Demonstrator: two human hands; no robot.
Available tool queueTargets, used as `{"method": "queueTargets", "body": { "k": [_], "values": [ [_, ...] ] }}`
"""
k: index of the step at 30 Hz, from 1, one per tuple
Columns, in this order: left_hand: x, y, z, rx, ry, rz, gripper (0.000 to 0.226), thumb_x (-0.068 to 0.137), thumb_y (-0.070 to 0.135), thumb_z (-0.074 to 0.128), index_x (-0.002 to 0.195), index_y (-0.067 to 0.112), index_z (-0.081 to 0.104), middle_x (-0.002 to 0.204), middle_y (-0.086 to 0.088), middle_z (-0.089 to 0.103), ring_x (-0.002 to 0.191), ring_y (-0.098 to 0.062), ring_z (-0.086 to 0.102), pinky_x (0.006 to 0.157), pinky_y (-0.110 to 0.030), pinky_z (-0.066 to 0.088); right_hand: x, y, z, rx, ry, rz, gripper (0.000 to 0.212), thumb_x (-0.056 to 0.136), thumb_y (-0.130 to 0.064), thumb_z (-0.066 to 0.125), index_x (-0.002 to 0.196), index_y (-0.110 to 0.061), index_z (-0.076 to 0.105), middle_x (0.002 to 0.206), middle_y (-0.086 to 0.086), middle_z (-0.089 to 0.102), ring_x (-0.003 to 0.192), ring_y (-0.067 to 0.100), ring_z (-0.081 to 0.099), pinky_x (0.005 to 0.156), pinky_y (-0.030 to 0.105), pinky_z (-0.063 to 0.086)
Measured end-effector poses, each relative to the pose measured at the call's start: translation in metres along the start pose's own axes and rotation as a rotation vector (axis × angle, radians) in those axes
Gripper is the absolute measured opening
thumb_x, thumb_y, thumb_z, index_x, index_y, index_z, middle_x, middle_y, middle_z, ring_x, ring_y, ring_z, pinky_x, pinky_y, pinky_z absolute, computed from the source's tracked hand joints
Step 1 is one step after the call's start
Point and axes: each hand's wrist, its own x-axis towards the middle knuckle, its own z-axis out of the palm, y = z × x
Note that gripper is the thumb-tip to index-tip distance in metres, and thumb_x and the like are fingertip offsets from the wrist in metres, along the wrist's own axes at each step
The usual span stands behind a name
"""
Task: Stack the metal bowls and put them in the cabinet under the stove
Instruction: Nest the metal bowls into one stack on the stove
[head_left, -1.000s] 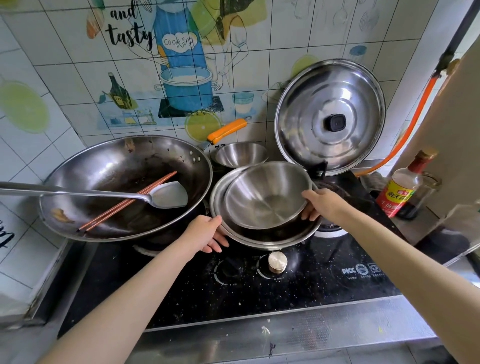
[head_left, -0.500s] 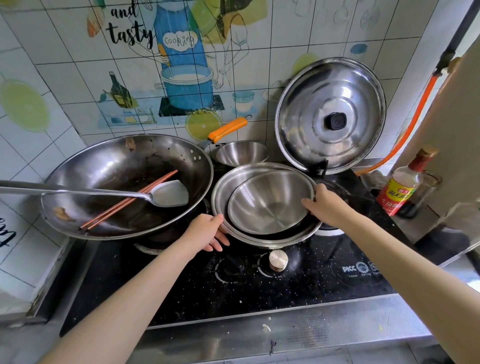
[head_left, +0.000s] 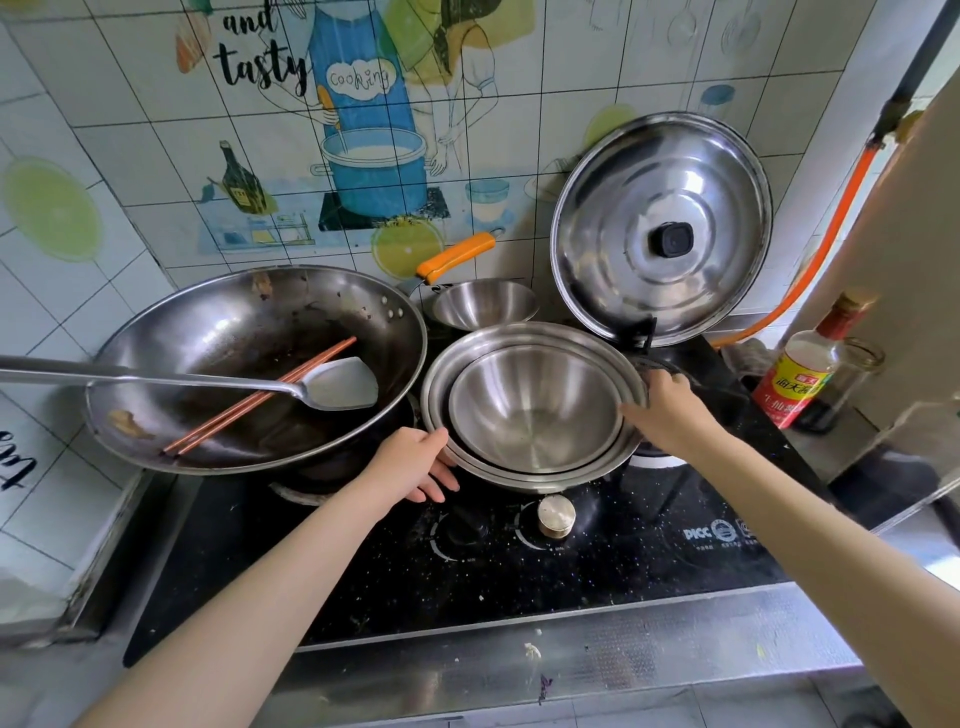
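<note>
The black glass stove (head_left: 519, 582) fills the middle of the view, set into a steel worktop (head_left: 571, 670) against a tiled wall. On its left burner sits a big dark wok (head_left: 218, 332) with a steel spatula (head_left: 332, 383) and a pair of reddish chopsticks (head_left: 260, 400) lying across it. A large steel lid (head_left: 660, 228) leans upright at the back right. In the centre, a wide steel basin (head_left: 524, 480) holds a smaller steel bowl (head_left: 535, 410) nested inside it; there may be one more rim between them, which I cannot tell for sure. A third small bowl (head_left: 485, 304) stands apart behind them, beside an orange pan handle (head_left: 457, 255), so the stack looks unfinished. The left hand (head_left: 413, 462) cups the basin's near left rim, thumb over the edge and fingers curled underneath. The right hand (head_left: 670, 410) grips the right rim, its fingers wrapped over the edge and mostly hidden. A soy sauce bottle (head_left: 800, 379) stands at the far right, and a brass knob (head_left: 556, 515) sits just in front of the basin. The risks I see: the basin's left rim is very close to the wok, so a lift could knock it and shake the spatula loose; the inner bowl sits loose and could slide if the stack tilts; and the leaning lid could topple if bumped.
</note>
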Motion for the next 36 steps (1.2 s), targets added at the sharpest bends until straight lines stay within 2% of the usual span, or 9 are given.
{"method": "queueTargets", "body": {
  "k": [4, 9, 17, 19, 21, 24, 28, 33, 36],
  "values": [
    [-0.005, 0.003, 0.001, -0.014, -0.013, 0.018, 0.033, 0.091, 0.036, 0.041, 0.073, 0.017, 0.061, 0.057, 0.002, 0.069, 0.039, -0.008, 0.055, 0.041, -0.016, 0.039, 0.0, 0.006, 0.001, -0.008, -0.06, 0.019, 0.05, 0.09, -0.025, 0.051, 0.129, 0.004, 0.04, 0.131, 0.025, 0.044, 0.113, 0.036, 0.048, 0.084, 0.035, 0.041],
    [-0.008, 0.004, 0.003, -0.014, -0.035, 0.031, 0.027, 0.089, 0.034, 0.048, 0.076, 0.016, 0.061, 0.063, -0.001, 0.069, 0.044, -0.009, 0.055, 0.043, -0.016, 0.039, 0.002, 0.007, 0.005, 0.048, -0.053, -0.034, 0.033, 0.092, -0.018, 0.049, 0.117, 0.004, 0.05, 0.113, 0.021, 0.06, 0.082, 0.023, 0.047, 0.068, 0.029, 0.034],
    [-0.006, 0.003, 0.005, -0.004, 0.003, -0.001, 0.033, 0.091, 0.036, 0.043, 0.078, 0.014, 0.064, 0.051, 0.003, 0.068, 0.037, -0.006, 0.055, 0.038, -0.014, 0.039, 0.006, 0.012, 0.009, 0.072, -0.034, -0.018, 0.044, 0.09, -0.027, 0.051, 0.123, 0.003, 0.045, 0.121, 0.022, 0.055, 0.087, 0.026, 0.048, 0.07, 0.03, 0.035],
    [-0.007, 0.002, 0.003, 0.062, 0.016, 0.02, 0.034, 0.091, 0.037, 0.04, 0.074, 0.017, 0.062, 0.05, 0.004, 0.067, 0.033, -0.004, 0.054, 0.037, -0.014, 0.038, 0.006, 0.014, 0.007, 0.068, 0.004, -0.02, 0.051, 0.089, -0.031, 0.051, 0.128, 0.001, 0.042, 0.128, 0.022, 0.05, 0.101, 0.032, 0.053, 0.075, 0.031, 0.038],
    [-0.008, 0.002, 0.001, 0.128, 0.042, 0.063, 0.035, 0.092, 0.036, 0.039, 0.07, 0.018, 0.061, 0.047, 0.005, 0.065, 0.031, -0.003, 0.053, 0.035, -0.013, 0.037, 0.006, 0.014, 0.003, 0.045, 0.069, -0.058, 0.051, 0.089, -0.027, 0.052, 0.132, -0.002, 0.04, 0.133, 0.02, 0.047, 0.114, 0.034, 0.051, 0.083, 0.036, 0.042],
    [-0.011, 0.004, -0.005, 0.222, 0.096, 0.147, 0.037, 0.092, 0.035, 0.04, 0.071, 0.014, 0.062, 0.053, 0.003, 0.066, 0.032, -0.004, 0.052, 0.034, -0.009, 0.035, 0.007, 0.01, -0.004, 0.049, 0.11, -0.147, 0.043, 0.086, -0.012, 0.052, 0.129, -0.006, 0.047, 0.125, 0.017, 0.056, 0.11, 0.032, 0.054, 0.08, 0.034, 0.041],
    [-0.018, 0.014, -0.012, 0.255, 0.175, 0.253, 0.04, 0.092, 0.033, 0.041, 0.076, 0.005, 0.064, 0.057, 0.001, 0.066, 0.043, -0.01, 0.056, 0.048, -0.016, 0.04, 0.008, 0.001, -0.009, 0.067, 0.083, -0.238, 0.045, 0.086, -0.008, 0.049, 0.132, -0.008, 0.046, 0.118, 0.014, 0.061, 0.106, 0.029, 0.057, 0.076, 0.028, 0.04],
    [-0.025, 0.033, -0.013, 0.243, 0.236, 0.4, 0.034, 0.092, 0.03, 0.042, 0.083, 0.004, 0.063, 0.066, -0.001, 0.066, 0.06, -0.014, 0.061, 0.062, -0.021, 0.046, 0.009, -0.015, -0.011, 0.068, -0.005, -0.343, 0.045, 0.086, -0.008, 0.049, 0.13, -0.005, 0.047, 0.107, 0.013, 0.06, 0.097, 0.029, 0.057, 0.079, 0.035, 0.045],
    [-0.026, 0.037, -0.01, 0.285, 0.235, 0.451, 0.031, 0.092, 0.029, 0.043, 0.088, 0.006, 0.064, 0.08, -0.008, 0.069, 0.079, -0.022, 0.064, 0.075, -0.033, 0.05, 0.008, -0.02, -0.008, 0.043, -0.03, -0.396, 0.041, 0.088, -0.01, 0.048, 0.128, -0.005, 0.05, 0.12, 0.013, 0.06, 0.108, 0.027, 0.056, 0.08, 0.026, 0.038]
  ]
}}
